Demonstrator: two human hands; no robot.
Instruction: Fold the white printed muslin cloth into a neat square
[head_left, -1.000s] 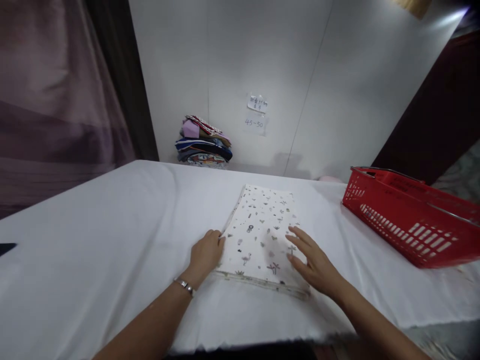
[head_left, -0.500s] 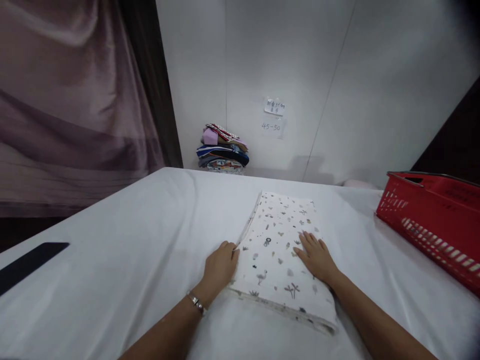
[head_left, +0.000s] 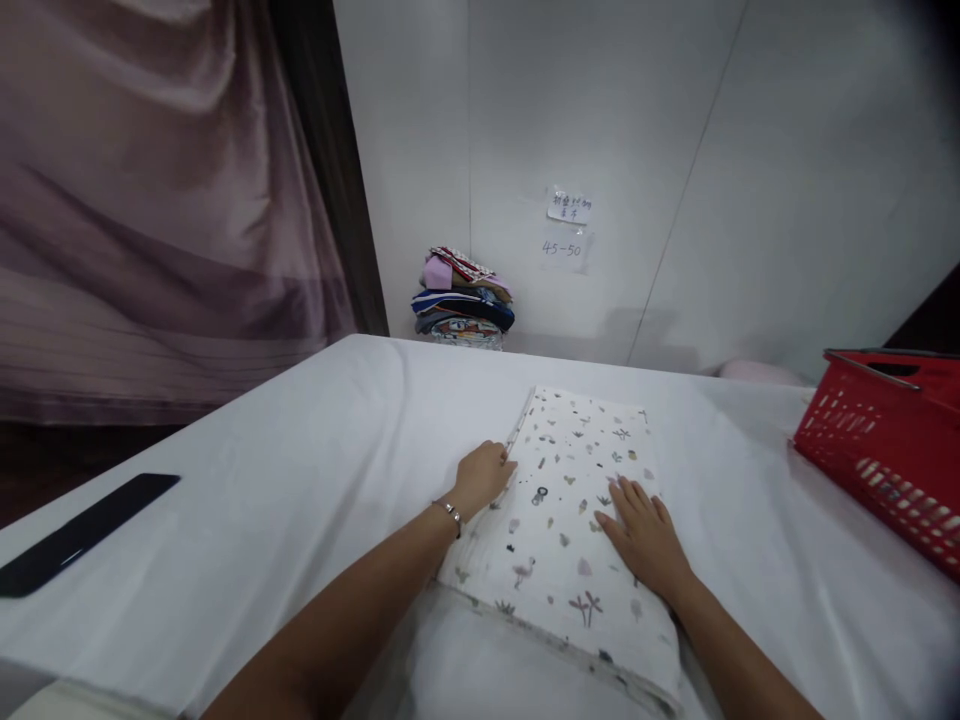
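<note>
Folded cloth point(head_left: 570, 520): white w/ small printed motifs, lies flat on tabletop point(head_left: 300, 480), near front edge, long axis running away from the person.

Left hand point(head_left: 486, 478): grip curled loosely at the cloth's left edge, fingertips touching the folded border. Whether an edge layer is pinched betw. thumb and fingers cannot be told from this view. Bracelet point(head_left: 450, 512) on the wrist.

Right hand point(head_left: 646, 535): grip released, palm down, fingers spread flat on the cloth's right half. Pressing, not grasping.

Handling (est.):
- Soft, limp, light. No stiffness; will sag and unfold if lifted by one corner.
- Several layers, so the stack can shear or slide layer over layer.
- Cloth on the tabletop cover: moderate friction, may drag the cover into wrinkles.
- Not fragile.

Hold points (est.):
- Folded border under left grip: the thickest edge in view, best for a pinch.
- Near hem, just behind the right wrist: the two near corners suit a two-hand lift.
- Flat palm on top suits smoothing or pinning.

Surroundings: red basket point(head_left: 885, 450) well to the right of right grip; pile of folded fabrics point(head_left: 463, 298) far ahead of left grip, against the wall; dark flat strip point(head_left: 82, 535) well to the left of left grip; curtain point(head_left: 150, 200) beyond it.
</note>
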